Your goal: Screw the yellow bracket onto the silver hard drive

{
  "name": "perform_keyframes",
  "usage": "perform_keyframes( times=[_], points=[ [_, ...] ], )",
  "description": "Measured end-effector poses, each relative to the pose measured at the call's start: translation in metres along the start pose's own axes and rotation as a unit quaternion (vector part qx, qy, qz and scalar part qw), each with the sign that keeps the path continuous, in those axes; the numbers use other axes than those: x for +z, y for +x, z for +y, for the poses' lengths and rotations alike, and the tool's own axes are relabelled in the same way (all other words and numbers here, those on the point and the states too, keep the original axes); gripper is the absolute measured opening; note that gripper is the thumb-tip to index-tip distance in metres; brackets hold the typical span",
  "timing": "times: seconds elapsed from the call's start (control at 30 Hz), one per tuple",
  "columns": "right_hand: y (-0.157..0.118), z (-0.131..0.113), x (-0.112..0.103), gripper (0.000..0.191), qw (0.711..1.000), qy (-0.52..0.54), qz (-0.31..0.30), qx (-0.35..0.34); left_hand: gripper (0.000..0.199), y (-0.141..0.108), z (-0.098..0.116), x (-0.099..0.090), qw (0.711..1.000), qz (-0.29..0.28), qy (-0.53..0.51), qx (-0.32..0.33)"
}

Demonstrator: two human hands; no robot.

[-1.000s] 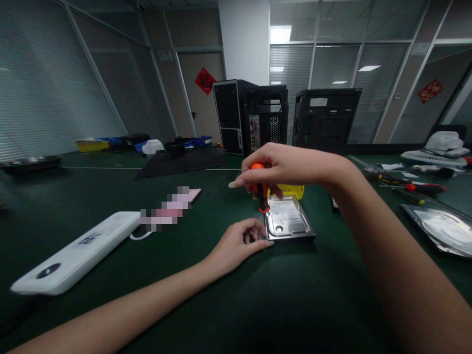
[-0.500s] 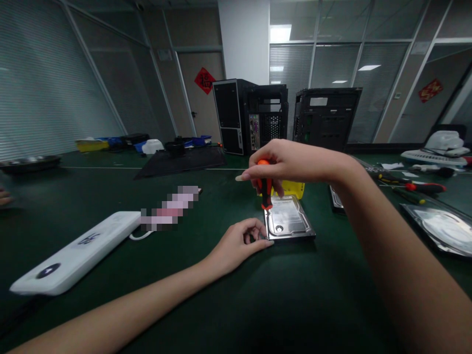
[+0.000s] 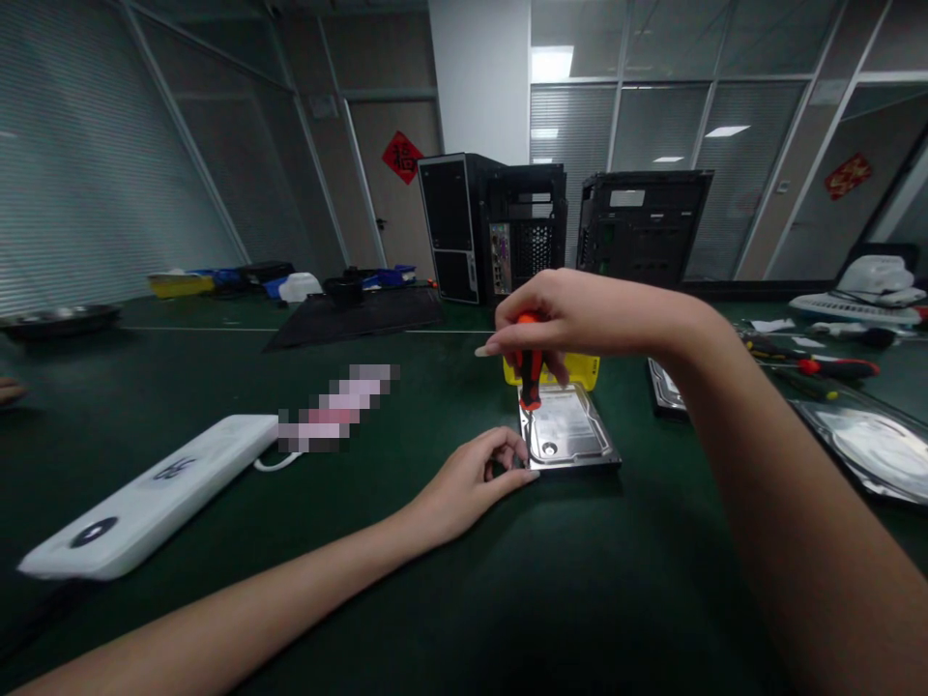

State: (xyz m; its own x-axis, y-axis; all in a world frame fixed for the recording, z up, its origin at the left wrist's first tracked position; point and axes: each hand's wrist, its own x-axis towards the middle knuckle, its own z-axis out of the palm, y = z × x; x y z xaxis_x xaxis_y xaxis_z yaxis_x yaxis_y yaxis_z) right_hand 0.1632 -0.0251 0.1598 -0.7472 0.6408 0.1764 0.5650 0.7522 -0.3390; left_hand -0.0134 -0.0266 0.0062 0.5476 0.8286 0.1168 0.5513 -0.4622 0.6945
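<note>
A silver hard drive (image 3: 569,430) lies flat on the green table. My left hand (image 3: 482,472) is curled at its near left corner, thumb and fingertips gripping the edge. Above the drive, my right hand (image 3: 540,329) is wrapped round the orange-and-black handle of a screwdriver (image 3: 532,382). The screwdriver stands nearly upright, its shaft pointing down at the drive's near left corner. Whether the tip sits in a screw is too small to tell. Just behind the drive is a yellow box-like thing (image 3: 586,371), partly covered by my right hand.
Another hard drive (image 3: 663,389) lies behind my right forearm, and a third drive (image 3: 870,445) at the right near pliers and a red-handled screwdriver (image 3: 833,367). A white power bank-like block (image 3: 159,493) lies left. Computer cases (image 3: 493,227) stand at the back. Someone's hand (image 3: 10,391) shows far left.
My right hand and the screwdriver have shifted slightly to the right, and the screwdriver is a little more upright. My left hand stays at the drive's corner.
</note>
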Motion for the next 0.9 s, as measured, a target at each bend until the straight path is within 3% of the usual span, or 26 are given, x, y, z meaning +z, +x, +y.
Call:
perform_keyframes(
  times=[0.9],
  points=[
    [0.0002, -0.0044, 0.0059, 0.036, 1.000, 0.019, -0.006, 0.023, 0.038, 0.0037, 0.0033, -0.0001, 1.000, 0.010, -0.011, -0.026]
  ],
)
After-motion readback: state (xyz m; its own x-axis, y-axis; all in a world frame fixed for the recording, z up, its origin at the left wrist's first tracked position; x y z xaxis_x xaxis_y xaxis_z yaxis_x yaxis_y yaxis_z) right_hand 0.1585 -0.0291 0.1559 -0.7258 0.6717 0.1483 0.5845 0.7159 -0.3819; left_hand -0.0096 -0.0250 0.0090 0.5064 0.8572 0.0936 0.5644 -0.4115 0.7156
